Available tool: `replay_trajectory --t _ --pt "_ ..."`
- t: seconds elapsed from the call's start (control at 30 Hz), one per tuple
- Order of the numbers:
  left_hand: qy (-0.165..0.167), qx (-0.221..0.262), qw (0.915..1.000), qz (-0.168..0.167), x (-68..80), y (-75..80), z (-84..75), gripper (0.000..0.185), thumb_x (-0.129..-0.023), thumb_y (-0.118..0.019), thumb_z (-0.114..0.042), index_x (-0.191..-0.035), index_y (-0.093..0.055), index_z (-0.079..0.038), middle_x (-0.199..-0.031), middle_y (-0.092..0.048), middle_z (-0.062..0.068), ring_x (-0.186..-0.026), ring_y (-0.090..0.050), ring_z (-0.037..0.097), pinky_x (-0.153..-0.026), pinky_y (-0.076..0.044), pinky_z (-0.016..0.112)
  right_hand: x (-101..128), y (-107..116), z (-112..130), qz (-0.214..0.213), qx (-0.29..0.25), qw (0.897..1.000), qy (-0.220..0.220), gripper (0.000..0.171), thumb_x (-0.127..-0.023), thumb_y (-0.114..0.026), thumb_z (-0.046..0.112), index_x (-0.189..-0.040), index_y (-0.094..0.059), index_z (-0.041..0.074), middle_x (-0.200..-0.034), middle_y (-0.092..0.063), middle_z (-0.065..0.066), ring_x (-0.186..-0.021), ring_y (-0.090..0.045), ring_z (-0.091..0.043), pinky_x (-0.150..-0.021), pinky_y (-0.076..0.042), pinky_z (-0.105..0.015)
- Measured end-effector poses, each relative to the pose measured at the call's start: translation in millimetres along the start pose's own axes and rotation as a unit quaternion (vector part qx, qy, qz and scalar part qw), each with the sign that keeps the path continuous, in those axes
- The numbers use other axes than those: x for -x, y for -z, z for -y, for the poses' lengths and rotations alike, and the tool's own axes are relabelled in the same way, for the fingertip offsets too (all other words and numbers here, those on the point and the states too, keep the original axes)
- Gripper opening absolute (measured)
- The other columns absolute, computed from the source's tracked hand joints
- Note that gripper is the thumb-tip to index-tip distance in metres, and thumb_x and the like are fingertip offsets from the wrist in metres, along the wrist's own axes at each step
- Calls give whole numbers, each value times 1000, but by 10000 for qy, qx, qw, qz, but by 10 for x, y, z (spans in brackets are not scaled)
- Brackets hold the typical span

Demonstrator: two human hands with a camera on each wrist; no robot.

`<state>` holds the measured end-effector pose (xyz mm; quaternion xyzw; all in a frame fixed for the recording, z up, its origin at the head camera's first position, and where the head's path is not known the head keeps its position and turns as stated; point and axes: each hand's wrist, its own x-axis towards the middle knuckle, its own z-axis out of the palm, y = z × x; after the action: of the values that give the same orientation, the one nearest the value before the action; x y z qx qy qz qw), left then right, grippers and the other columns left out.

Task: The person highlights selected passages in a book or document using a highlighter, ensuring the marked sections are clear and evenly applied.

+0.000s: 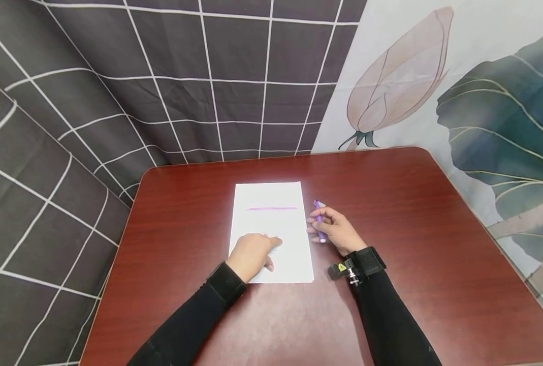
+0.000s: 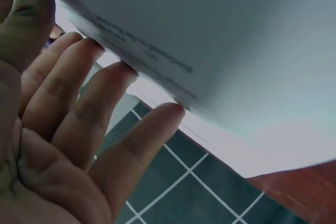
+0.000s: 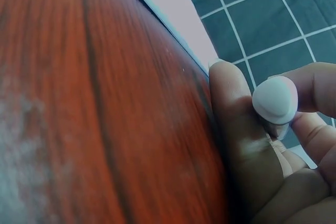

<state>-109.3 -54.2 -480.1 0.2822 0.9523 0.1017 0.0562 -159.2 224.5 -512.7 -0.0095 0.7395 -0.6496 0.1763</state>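
a dark gridded cloth (image 1: 38, 229) hangs left of and beyond the left grip (image 1: 253, 254). that grip rests on white paper (image 1: 294, 254), fingers loose and clasping nothing. a thin purple line (image 1: 272, 208) crosses the paper, ahead of the left grip. just off the paper's right edge i see the right grip (image 1: 335, 231), pinching a purple pen (image 1: 319, 220) between thumb and fingers, a white end toward the person. the red-brown table (image 1: 417, 244) spreads right of it, then a flower-printed cloth (image 1: 399, 76) beyond.
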Motion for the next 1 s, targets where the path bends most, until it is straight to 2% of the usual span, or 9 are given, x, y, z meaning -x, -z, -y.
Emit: replay_trajectory --t 0.1,0.2,0.33,0.4,0.47,0.7,0.8,0.9,1.0 --pt "-66 -17 9999 130 -5 30 -7 61 -85 -100 -27 -143 -81 -20 -151 -78 3 -141 -75 27 -104 -68 49 -8 13 26 -47 -10 10000 -1 31 -114 -59 1 -144 -56 -9 -149 -64 -36 -101 -81 -9 -85 -72 -33" --pt "-220 46 9988 428 27 48 -98 51 -98 -91 -30 -147 -78 -25 -172 -61 4 -160 -59 33 -118 -60 62 -21 8 42 -96 -32 9999 -9 31 -114 -59 1 -144 -57 -8 -147 -66 -34 -98 -80 -8 -84 -71 -31" --pt "-414 -16 9977 538 79 -29 -303 59 -102 -83 -49 -155 -70 -27 -182 -47 6 -169 -46 40 -122 -51 74 -43 -25 35 -4 -103 9999 28 33 -114 -60 2 -145 -56 -9 -147 -67 -34 -99 -81 -8 -85 -71 -31" --pt "-516 -206 9982 241 71 -179 -371 66 -99 -82 -60 -155 -69 -28 -178 -52 8 -165 -50 42 -115 -55 75 -40 -37 20 30 -128 9999 31 34 -114 -60 2 -146 -56 -9 -148 -66 -34 -99 -81 -8 -85 -71 -31" --pt "-582 -537 9969 -30 83 -236 -454 67 -98 -82 -64 -152 -70 -28 -173 -58 9 -159 -56 42 -108 -60 73 -31 -41 0 -4 -136 9999 13 33 -114 -59 1 -146 -56 -9 -148 -66 -35 -98 -81 -8 -85 -71 -31" --pt "-607 -1508 9848 -606 152 -297 -604 53 -103 -74 -61 -144 -72 -28 -161 -70 6 -146 -69 38 -90 -69 63 -29 -33 -40 -4 -180 9998 49 33 -115 -59 1 -145 -56 -11 -149 -65 -39 -98 -81 -9 -85 -71 -32" --pt "-655 -1706 9810 -658 163 -313 -629 43 -109 -70 -54 -141 -74 -26 -158 -73 4 -143 -72 36 -85 -70 59 -34 -25 -42 -1 -217 9998 39 32 -115 -59 2 -144 -56 -11 -150 -65 -39 -99 -81 -10 -84 -71 -32" --pt "-812 -1854 9768 -693 173 -263 -665 27 -113 -64 -38 -129 -77 -20 -149 -79 2 -136 -78 29 -83 -71 49 -31 -14 -40 2 -221 9998 25 32 -115 -58 1 -144 -55 -11 -151 -64 -39 -99 -81 -10 -84 -71 -32" --pt "-1100 -2006 9683 -1001 162 -262 -654 13 -111 -67 -26 -109 -78 -18 -121 -87 -1 -108 -84 18 -70 -68 36 -25 -4 -39 20 -217 9998 31 32 -115 -58 1 -145 -55 -11 -152 -64 -40 -99 -81 -9 -84 -72 -33"
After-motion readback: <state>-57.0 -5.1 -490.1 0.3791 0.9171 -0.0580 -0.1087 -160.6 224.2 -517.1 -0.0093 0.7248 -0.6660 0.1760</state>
